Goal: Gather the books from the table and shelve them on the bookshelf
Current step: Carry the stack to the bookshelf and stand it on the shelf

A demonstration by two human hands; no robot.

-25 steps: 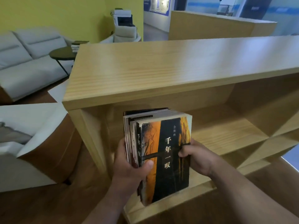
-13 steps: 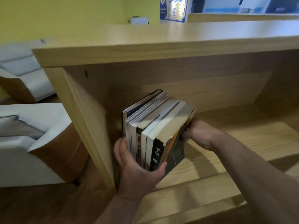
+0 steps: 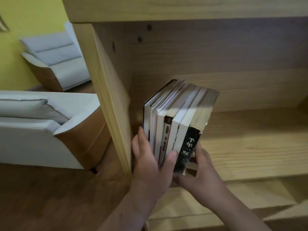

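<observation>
stack of books held at the left end of a shelf

a pale wooden bookshelf (image 3: 183, 10) fills most of the view. its side panel (image 3: 108, 90) runs down the left and its shelf board (image 3: 250, 147) stretches off to the right. beyond the panel sit a white sofa (image 3: 33, 130) with tan sides and, farther back against a yellow wall (image 3: 25, 14), a matching armchair (image 3: 58, 60), both on a brown wooden floor (image 3: 50, 197). inside the compartment, a stack of books (image 3: 166, 117) stands upright near the side panel, spines to the camera and tops leaning slightly right. a black-spined book (image 3: 187, 147) is outermost on the right. the hands hide the stack's lower edge, so whether it rests on the board cannot be told. the left hand (image 3: 150, 167) wraps the stack's left face, thumb pressed across the spines. the right hand (image 3: 203, 174) grips the lower right corner, fingers against the black book's side.
</observation>
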